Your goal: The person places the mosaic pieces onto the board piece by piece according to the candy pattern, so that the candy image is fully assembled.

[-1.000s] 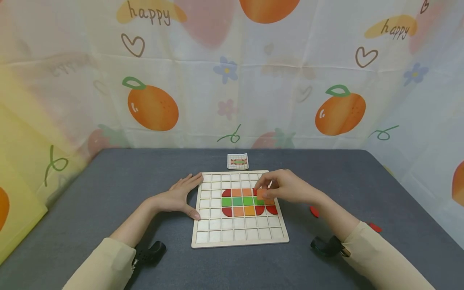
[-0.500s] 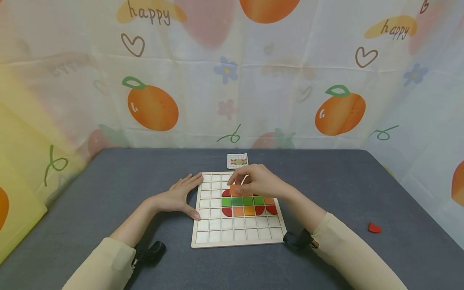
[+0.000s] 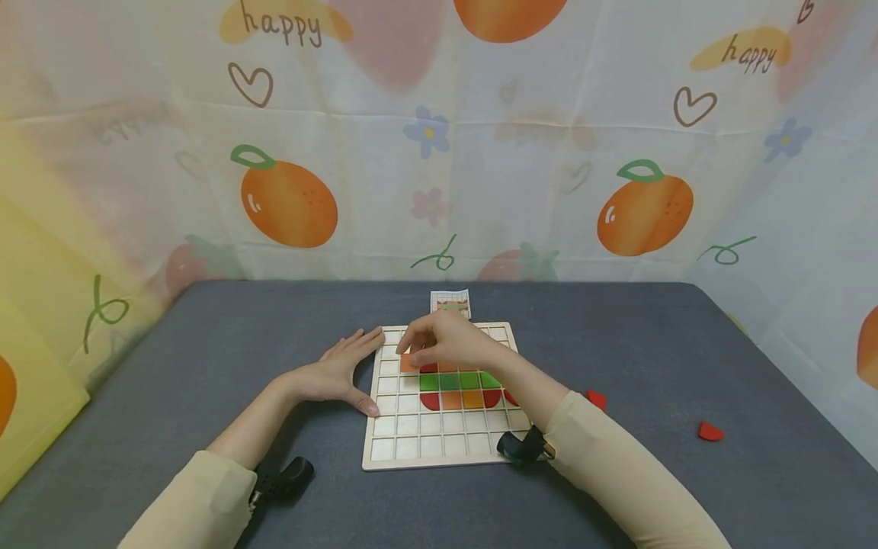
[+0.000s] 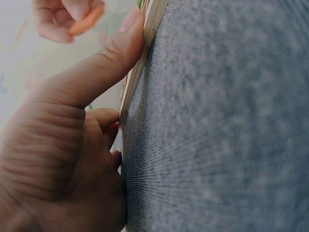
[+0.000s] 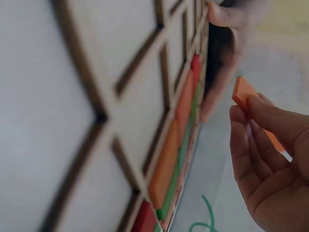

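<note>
A wooden grid board (image 3: 418, 446) lies on the table, with red, orange and green tiles filling part of its middle. My left hand (image 3: 334, 375) rests along the board's left edge, fingers spread. In the left wrist view its thumb (image 4: 108, 65) presses on the rim. My right hand (image 3: 449, 341) pinches a square orange tile (image 5: 243, 91) between thumb and fingers. That tile is over the left part of the grid, beside the red tile (image 3: 428, 368) at the row's left end. My right hand and forearm hide some upper cells and the board's right side.
A small printed card (image 3: 450, 300) with a coloured grid picture lies behind the board, partly hidden by my right hand. Loose red pieces (image 3: 710, 431) lie on the dark table (image 3: 617, 328) to the right. A patterned cloth (image 3: 384, 175) hangs behind.
My right hand has moved left across the board, carrying the orange tile from the right columns to the left ones. The left hand has stayed in place.
</note>
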The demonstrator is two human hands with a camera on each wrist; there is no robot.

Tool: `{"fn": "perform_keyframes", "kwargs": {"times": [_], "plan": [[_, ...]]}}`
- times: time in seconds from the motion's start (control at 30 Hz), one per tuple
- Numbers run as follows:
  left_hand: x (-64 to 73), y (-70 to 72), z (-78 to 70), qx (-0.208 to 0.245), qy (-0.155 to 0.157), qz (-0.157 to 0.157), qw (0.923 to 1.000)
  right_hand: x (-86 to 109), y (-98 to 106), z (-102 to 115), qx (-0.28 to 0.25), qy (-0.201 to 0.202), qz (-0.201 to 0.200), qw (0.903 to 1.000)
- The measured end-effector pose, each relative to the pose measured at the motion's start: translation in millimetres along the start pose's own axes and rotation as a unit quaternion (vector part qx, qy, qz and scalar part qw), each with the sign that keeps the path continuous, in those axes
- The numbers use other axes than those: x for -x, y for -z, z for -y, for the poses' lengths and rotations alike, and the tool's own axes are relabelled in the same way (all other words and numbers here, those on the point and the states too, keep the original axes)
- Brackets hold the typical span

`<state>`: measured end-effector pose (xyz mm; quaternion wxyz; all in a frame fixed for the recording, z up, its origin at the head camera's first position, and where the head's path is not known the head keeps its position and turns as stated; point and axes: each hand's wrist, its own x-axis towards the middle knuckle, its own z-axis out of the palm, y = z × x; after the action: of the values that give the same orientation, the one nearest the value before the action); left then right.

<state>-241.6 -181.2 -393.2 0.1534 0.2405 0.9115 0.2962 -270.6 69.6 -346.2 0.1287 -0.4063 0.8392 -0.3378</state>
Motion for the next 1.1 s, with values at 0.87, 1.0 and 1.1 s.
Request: {"fn": "perform_keyframes", "kwargs": {"times": [0.87, 1.0, 1.1], "plan": [[1.4, -0.4, 0.9, 0.002, -0.013, -0.004, 0.9999, -1.9, -20.1, -3.2, 0.040, -0.026, 0.035, 0.9982], [1.3, -0.2, 0.5, 0.000, -0.013, -0.005, 0.9999, -2.6, -21.3, -4.2, 0.047, -0.033, 0.036, 0.9977], [1.8, 0.1, 0.6, -0.001, -0.013, -0.006, 0.9999, -2.9, -21.7, -4.7, 0.053, -0.032, 0.036, 0.9974]]}}
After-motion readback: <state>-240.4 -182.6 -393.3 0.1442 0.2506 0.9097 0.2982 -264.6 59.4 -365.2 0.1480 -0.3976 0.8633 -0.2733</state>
